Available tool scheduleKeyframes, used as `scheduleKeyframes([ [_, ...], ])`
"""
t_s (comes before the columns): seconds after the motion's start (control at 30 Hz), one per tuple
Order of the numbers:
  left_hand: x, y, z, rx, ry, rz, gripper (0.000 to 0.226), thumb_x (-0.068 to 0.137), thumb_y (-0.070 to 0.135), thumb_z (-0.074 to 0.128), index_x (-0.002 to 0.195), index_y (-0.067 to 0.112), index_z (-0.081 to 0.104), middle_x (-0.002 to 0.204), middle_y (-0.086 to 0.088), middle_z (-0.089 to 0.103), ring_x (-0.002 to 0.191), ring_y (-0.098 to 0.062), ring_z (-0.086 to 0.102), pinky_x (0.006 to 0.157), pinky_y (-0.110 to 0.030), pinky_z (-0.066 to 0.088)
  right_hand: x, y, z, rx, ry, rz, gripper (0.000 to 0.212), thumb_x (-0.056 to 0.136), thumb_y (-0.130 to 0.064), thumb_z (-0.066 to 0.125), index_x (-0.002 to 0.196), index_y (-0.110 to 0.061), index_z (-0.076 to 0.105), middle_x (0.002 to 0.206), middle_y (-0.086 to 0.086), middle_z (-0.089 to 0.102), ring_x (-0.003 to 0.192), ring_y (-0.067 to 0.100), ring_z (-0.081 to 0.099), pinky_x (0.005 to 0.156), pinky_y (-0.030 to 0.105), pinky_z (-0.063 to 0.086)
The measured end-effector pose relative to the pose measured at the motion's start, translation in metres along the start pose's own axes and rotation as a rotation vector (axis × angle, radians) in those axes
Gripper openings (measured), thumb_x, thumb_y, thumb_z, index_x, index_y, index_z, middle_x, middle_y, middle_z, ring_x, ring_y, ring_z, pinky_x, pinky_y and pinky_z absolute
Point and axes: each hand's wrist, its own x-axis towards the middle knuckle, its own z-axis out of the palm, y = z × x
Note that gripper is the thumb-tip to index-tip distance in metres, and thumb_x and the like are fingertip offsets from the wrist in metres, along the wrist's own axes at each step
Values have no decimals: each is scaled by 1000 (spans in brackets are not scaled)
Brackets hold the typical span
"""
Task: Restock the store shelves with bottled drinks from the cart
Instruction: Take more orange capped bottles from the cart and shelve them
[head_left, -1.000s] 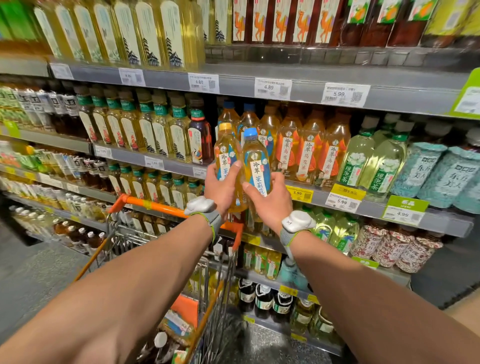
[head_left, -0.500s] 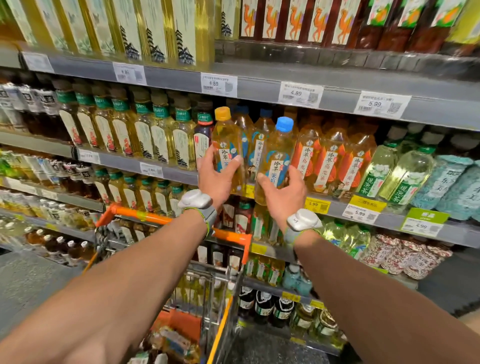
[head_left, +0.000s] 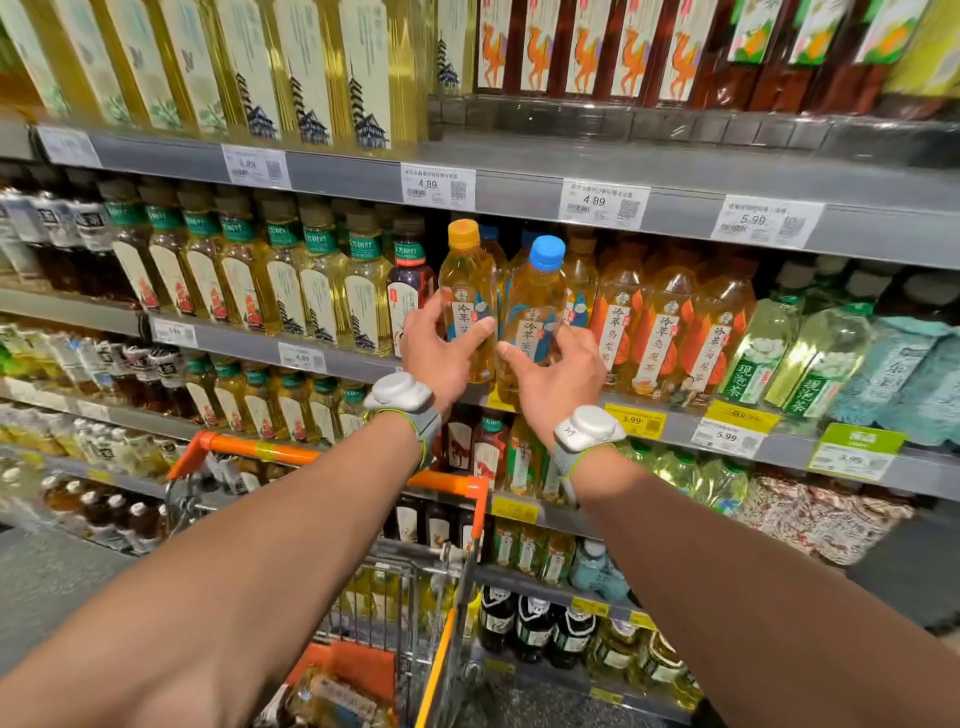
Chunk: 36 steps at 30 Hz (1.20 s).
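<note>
Holding amber tea, the orange-capped bottle (head_left: 467, 291) and the blue-capped bottle (head_left: 537, 296) stand side by side near the picture's centre, at the front edge of the middle shelf (head_left: 239, 340). Like bottles are ranked behind them and toward 3 o'clock; whether their bases rest on the shelf cannot be told. At 6 o'clock a wire cart (head_left: 452, 483) with an orange handle carries packed drinks, blurred. Stocked shelves run from 9 to 3 o'clock, price tags (head_left: 602, 202) along their grey lips, and dark speckled floor (head_left: 47, 582) shows at 8 o'clock. The left hand (head_left: 441, 353) grips the orange-capped bottle, thumb across its label. The right hand (head_left: 558, 374) grips the blue-capped bottle low down, thumb pointing to 9 o'clock, fingers curled round its far side.
</note>
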Motion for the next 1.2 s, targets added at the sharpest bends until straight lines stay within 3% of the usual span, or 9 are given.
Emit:
scheduleKeyframes([
  [0.07,2,-1,1,-5,-1,13,45,88,40,77,128,25,65,118,-7,64,109,-21,63,99,-45,52,1,0,3,-40,15,0,49,73,-46,87,105,-12,73,105,1,63,94,22,59,81,31,47],
  [0.17,6,-3,4,-4,16,24,44,86,40,78,126,26,66,116,-6,63,108,-21,62,98,-44,52,3,0,9,-32,55,-2,46,72,-44,89,99,-12,72,95,-6,55,80,15,52,70,19,33],
  [0.33,14,-7,6,-14,12,40,42,83,42,79,122,32,66,114,-3,62,108,-23,62,96,-47,53,6,1,18,-92,65,-11,53,72,-42,89,109,-8,73,102,4,66,82,18,57,69,13,25],
  [0.47,19,-12,9,-3,21,40,47,82,44,79,126,33,65,113,-2,59,109,-22,61,98,-46,52,9,1,23,-115,45,14,63,75,-40,87,124,-6,68,113,9,68,96,25,64,79,21,36],
  [0.73,31,-19,12,-64,-39,23,44,84,40,79,125,30,65,117,-4,66,109,-22,65,96,-47,55,16,-2,36,-153,40,48,65,77,-38,87,127,-4,64,123,14,58,112,33,59,94,42,46],
  [0.83,33,-24,16,-36,-4,30,46,84,39,80,127,30,65,113,-3,62,105,-21,62,95,-44,54,15,-2,39,-158,56,39,67,76,-34,89,128,-2,60,122,15,58,112,35,60,91,42,49],
  [0.97,37,-28,20,-89,-17,-25,62,81,33,85,136,25,58,113,1,68,99,-13,69,87,-37,60,17,-1,39,-182,68,32,66,76,-33,89,121,-6,50,116,13,60,100,32,62,76,32,43],
  [1.07,42,-30,22,-97,2,-44,54,81,32,85,126,27,56,96,13,68,80,-1,71,72,-29,62,21,1,37,-208,74,-5,53,84,-38,81,116,-5,55,109,13,60,91,31,61,71,30,36],
  [1.2,47,-30,23,-73,-46,-47,46,89,37,77,128,25,56,93,17,66,79,3,69,67,-21,58,32,1,35,-195,109,-28,41,92,-39,72,110,-3,63,97,13,62,86,32,59,71,35,40],
])
